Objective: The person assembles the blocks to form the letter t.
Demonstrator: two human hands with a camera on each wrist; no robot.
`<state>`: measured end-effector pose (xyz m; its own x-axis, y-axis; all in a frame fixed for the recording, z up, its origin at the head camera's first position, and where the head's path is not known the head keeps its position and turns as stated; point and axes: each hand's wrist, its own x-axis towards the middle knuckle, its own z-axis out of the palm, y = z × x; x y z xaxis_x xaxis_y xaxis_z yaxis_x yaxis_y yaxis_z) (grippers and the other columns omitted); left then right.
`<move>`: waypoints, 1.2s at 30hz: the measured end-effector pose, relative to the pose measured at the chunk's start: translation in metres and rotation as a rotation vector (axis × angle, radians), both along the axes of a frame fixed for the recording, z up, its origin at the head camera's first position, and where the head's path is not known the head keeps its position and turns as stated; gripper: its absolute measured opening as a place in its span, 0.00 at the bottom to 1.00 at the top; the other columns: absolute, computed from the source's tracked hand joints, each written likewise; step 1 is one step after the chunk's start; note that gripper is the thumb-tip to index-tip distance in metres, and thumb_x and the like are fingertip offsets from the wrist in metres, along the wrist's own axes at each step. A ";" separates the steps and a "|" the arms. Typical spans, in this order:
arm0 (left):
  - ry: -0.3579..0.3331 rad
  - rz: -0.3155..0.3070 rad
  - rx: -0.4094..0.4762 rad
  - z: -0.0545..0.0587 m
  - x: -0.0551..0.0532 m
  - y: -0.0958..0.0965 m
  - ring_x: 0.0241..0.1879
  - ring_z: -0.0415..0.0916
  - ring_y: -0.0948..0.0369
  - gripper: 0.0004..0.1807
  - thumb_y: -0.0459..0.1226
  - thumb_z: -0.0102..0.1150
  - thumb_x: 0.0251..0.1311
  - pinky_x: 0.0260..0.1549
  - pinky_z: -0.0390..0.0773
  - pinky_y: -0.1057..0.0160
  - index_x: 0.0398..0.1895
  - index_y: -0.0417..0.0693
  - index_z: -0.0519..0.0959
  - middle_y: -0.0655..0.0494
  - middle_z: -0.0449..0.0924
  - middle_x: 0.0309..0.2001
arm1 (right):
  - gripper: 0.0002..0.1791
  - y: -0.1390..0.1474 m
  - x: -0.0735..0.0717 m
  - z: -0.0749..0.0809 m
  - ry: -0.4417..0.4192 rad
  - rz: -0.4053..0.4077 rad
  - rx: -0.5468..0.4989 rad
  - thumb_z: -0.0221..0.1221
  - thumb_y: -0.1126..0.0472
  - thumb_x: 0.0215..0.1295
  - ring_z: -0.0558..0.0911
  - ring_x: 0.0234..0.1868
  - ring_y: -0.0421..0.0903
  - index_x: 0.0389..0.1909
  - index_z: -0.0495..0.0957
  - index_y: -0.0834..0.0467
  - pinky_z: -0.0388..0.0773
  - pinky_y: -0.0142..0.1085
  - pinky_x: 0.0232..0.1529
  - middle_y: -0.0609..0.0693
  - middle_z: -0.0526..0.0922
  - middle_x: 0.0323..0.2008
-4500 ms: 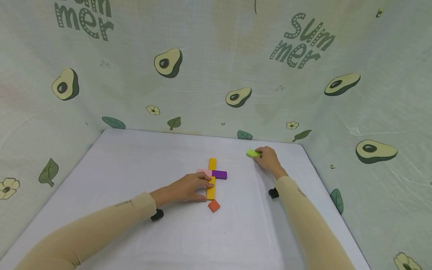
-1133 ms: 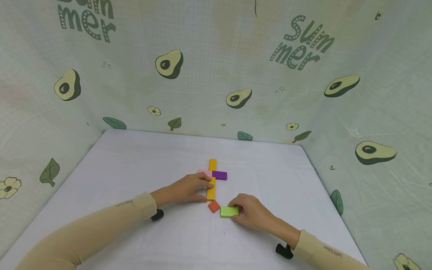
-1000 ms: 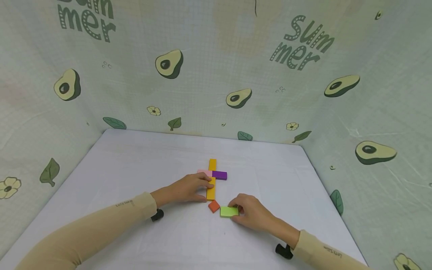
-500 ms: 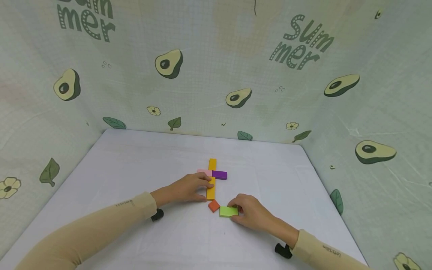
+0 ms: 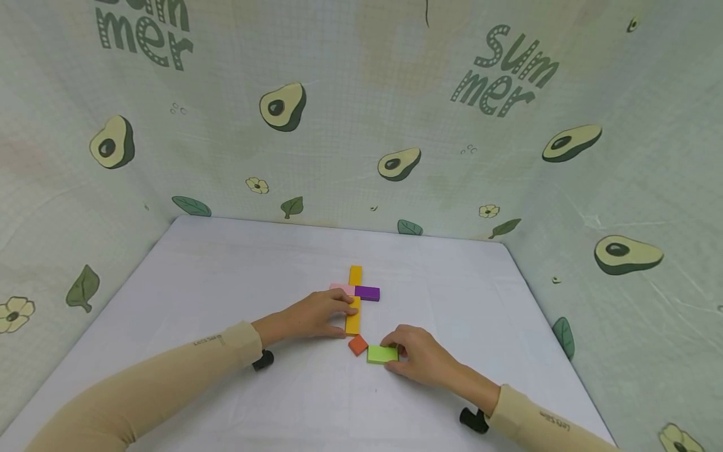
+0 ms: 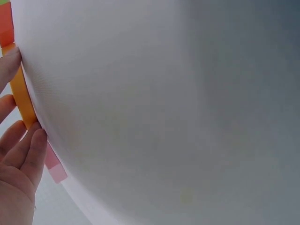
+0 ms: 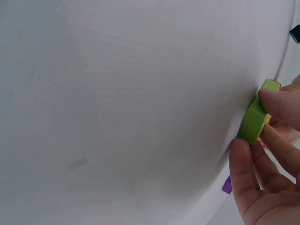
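My left hand [image 5: 316, 314] holds the lower yellow block [image 5: 353, 323], thumb at its near end and fingers along its far part. Its far end meets a pink block [image 5: 339, 287] and a purple block [image 5: 368, 293], which lie end to end across the line. Another yellow block [image 5: 355, 274] extends beyond them. Just below the held yellow block, a small orange-red block [image 5: 358, 344] sits turned cornerwise. My right hand [image 5: 420, 355] pinches a light green block [image 7: 255, 117] between thumb and fingers. The green block's left end is right at the orange-red block's corner.
All the blocks lie on a white-covered table [image 5: 254, 251]. Pale cloth walls [image 5: 339, 125] printed with avocados and leaves rise at the back and both sides. Black wrist cameras [image 5: 473, 420] hang below both sleeves.
Over the past several seconds, my right hand has brought the green block from the back right to beside the orange-red block. It has barely shifted lately. My left hand has stayed in place.
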<state>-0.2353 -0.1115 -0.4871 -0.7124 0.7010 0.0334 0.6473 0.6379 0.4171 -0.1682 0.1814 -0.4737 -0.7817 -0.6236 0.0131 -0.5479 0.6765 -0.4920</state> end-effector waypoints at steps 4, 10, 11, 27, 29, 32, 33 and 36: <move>0.001 -0.002 -0.004 0.000 0.000 0.000 0.66 0.76 0.59 0.28 0.48 0.77 0.62 0.66 0.79 0.60 0.66 0.54 0.84 0.57 0.78 0.67 | 0.16 0.000 0.000 0.000 -0.008 -0.004 -0.001 0.77 0.61 0.61 0.76 0.35 0.37 0.49 0.88 0.55 0.77 0.28 0.35 0.41 0.82 0.36; -0.020 0.012 -0.011 -0.001 0.001 0.002 0.66 0.76 0.59 0.28 0.47 0.77 0.62 0.66 0.78 0.60 0.66 0.55 0.84 0.58 0.77 0.67 | 0.17 0.001 0.000 -0.002 -0.021 -0.007 0.001 0.77 0.61 0.61 0.77 0.35 0.37 0.50 0.88 0.55 0.76 0.28 0.34 0.39 0.81 0.36; -0.022 0.014 -0.011 -0.001 0.001 0.003 0.66 0.76 0.59 0.28 0.48 0.77 0.62 0.66 0.78 0.60 0.66 0.55 0.84 0.58 0.77 0.67 | 0.17 0.001 0.000 -0.002 -0.022 -0.007 0.002 0.77 0.60 0.61 0.77 0.35 0.37 0.50 0.88 0.55 0.76 0.28 0.34 0.39 0.81 0.36; 0.008 0.006 -0.020 -0.001 0.001 0.003 0.66 0.75 0.60 0.30 0.49 0.77 0.62 0.66 0.78 0.61 0.67 0.57 0.82 0.59 0.75 0.68 | 0.21 0.004 0.000 0.002 -0.045 0.002 0.000 0.78 0.59 0.60 0.77 0.37 0.37 0.54 0.87 0.55 0.78 0.28 0.37 0.39 0.82 0.40; 0.010 0.007 -0.019 -0.001 0.000 0.003 0.66 0.76 0.59 0.30 0.49 0.77 0.62 0.66 0.79 0.61 0.67 0.57 0.82 0.59 0.75 0.68 | 0.21 0.004 0.000 0.003 -0.048 0.006 -0.004 0.78 0.59 0.60 0.78 0.37 0.37 0.54 0.87 0.55 0.78 0.28 0.38 0.39 0.83 0.41; 0.011 0.010 -0.023 -0.003 -0.001 0.002 0.66 0.75 0.60 0.30 0.49 0.77 0.62 0.66 0.79 0.60 0.67 0.58 0.82 0.60 0.75 0.68 | 0.22 0.005 -0.001 0.003 -0.057 0.011 -0.009 0.78 0.58 0.60 0.78 0.38 0.38 0.55 0.86 0.55 0.79 0.28 0.39 0.40 0.83 0.42; 0.012 0.011 -0.026 -0.004 -0.001 0.002 0.67 0.75 0.60 0.30 0.50 0.77 0.63 0.66 0.79 0.60 0.67 0.58 0.82 0.60 0.75 0.68 | 0.22 0.006 -0.001 0.004 -0.062 0.013 -0.013 0.78 0.58 0.60 0.78 0.38 0.38 0.55 0.86 0.55 0.79 0.29 0.39 0.40 0.83 0.42; 0.011 0.010 -0.029 -0.005 -0.001 0.001 0.68 0.74 0.60 0.30 0.50 0.77 0.63 0.67 0.78 0.60 0.67 0.59 0.81 0.61 0.75 0.68 | 0.23 0.007 -0.002 0.004 -0.080 0.015 -0.023 0.78 0.58 0.61 0.79 0.39 0.38 0.56 0.86 0.55 0.80 0.29 0.40 0.40 0.83 0.42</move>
